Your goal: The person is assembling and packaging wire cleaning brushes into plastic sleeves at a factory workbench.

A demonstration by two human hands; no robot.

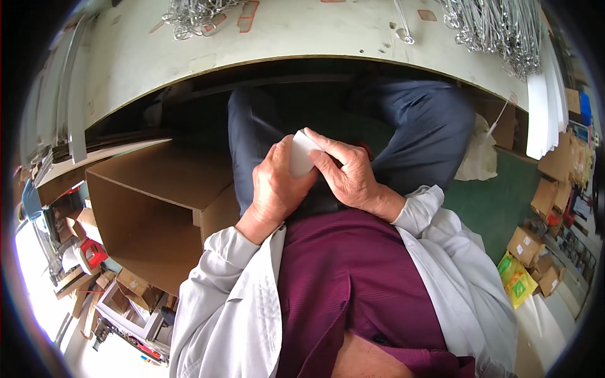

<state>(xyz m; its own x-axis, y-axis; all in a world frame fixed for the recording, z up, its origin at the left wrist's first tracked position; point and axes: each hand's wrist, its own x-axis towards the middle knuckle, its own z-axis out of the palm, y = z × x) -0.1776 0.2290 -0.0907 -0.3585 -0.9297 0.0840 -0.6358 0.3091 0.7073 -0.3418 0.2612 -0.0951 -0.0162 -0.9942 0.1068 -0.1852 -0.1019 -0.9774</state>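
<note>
- I see both hands low over the lap, below the edge of the white table [302, 44], and between them one small white piece [301, 153].
- My left hand [275, 184] is wrapped around the lower part of the white piece from the left; its fingers are closed on it.
- My right hand [345, 173] comes from the right, and its fingers lie across the top corner, pinching it too.
- The long axis of the piece stands nearly upright, a little tilted to the left, and only the upper end shows.
- Neither hand is nearer; both touch it. An open cardboard box [157, 208] waits well apart on the left.
</note>
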